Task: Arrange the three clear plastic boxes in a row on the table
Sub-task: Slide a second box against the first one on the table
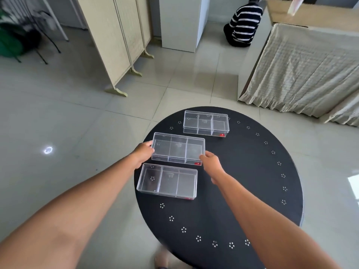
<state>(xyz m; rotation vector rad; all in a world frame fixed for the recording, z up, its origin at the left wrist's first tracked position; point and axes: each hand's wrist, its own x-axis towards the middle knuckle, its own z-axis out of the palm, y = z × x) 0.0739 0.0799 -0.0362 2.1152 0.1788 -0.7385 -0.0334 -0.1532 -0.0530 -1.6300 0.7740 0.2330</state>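
Three clear plastic boxes with inner dividers lie on the round black table (242, 187). The far box (206, 123) sits near the table's back edge. The middle box (177, 149) is gripped at both short ends: my left hand (142, 153) holds its left end, my right hand (210, 162) its right front corner. The near box (168, 180) lies just in front of the middle one, close to the table's left edge, with neither hand touching it. The middle and near boxes line up roughly one behind the other; the far box is offset to the right.
The table edge runs close to the left of the two nearer boxes. A folding screen (120, 45) stands at the back left, a cloth-covered bench (303, 70) at the back right. A person in a striped top (242, 26) crouches on the tiled floor beyond.
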